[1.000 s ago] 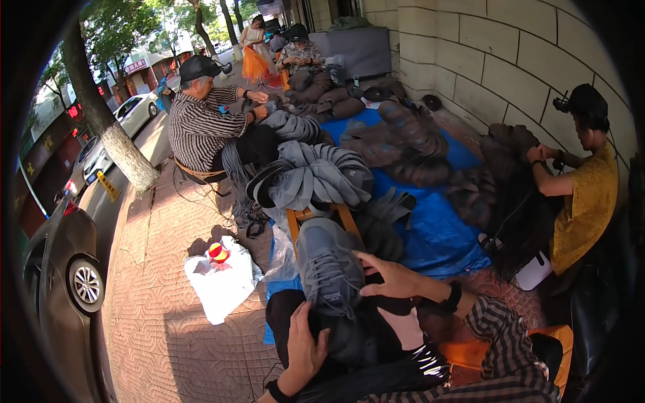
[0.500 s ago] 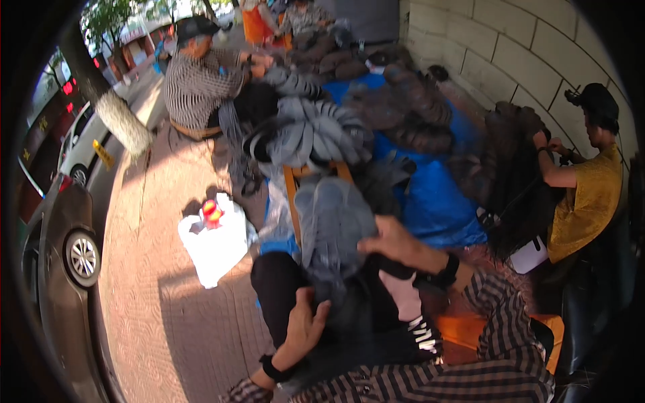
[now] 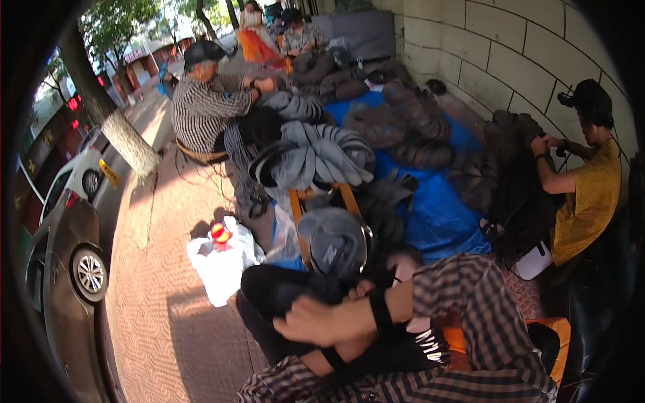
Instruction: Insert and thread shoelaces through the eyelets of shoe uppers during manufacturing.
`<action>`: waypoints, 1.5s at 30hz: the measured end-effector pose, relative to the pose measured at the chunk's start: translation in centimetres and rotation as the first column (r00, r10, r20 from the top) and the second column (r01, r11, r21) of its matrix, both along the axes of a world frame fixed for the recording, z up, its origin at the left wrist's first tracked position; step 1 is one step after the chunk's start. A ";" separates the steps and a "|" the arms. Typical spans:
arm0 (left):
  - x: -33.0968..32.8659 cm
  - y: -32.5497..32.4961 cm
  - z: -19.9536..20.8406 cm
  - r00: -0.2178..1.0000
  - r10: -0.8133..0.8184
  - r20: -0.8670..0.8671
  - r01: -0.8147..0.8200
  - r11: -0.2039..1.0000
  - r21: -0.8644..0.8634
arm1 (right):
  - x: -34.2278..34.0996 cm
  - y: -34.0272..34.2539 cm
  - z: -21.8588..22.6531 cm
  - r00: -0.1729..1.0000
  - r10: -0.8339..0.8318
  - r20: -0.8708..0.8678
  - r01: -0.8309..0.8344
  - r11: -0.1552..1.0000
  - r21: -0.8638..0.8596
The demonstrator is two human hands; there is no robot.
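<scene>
Likely light and soft, the grey shoe upper [image 3: 330,236] suits edge-holding; left hand's [image 3: 361,291] and right hand's [image 3: 307,323] grip I can't tell.

Can spot pale label [image 3: 330,254] on grey shoe upper [image 3: 322,230], red lit signs [image 3: 73,103] and yellow characters [image 3: 47,136] along dark storefronts [image 3: 39,150], plus yellow roadside sign [image 3: 109,173], but can't read any.
</scene>
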State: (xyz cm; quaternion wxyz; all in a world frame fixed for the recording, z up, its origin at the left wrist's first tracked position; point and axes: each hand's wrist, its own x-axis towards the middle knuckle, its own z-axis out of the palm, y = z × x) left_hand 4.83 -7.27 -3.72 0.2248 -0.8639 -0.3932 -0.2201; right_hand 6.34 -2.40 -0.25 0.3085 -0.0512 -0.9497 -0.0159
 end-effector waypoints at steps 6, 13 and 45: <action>-2.1 -2.3 -0.3 0.962 0.008 -0.273 -0.101 0.939 -0.330 | 1.1 1.9 5.5 0.913 0.127 0.388 0.053 0.906 -0.421; -6.2 1.2 5.8 0.968 0.248 0.051 -0.206 0.889 -0.410 | 6.1 8.7 4.0 0.946 -0.307 0.106 0.319 0.937 -0.138; -8.0 0.7 2.1 0.784 0.421 0.457 0.096 0.644 -0.759 | 13.3 10.4 -0.5 0.852 -0.491 0.181 0.425 0.447 -0.787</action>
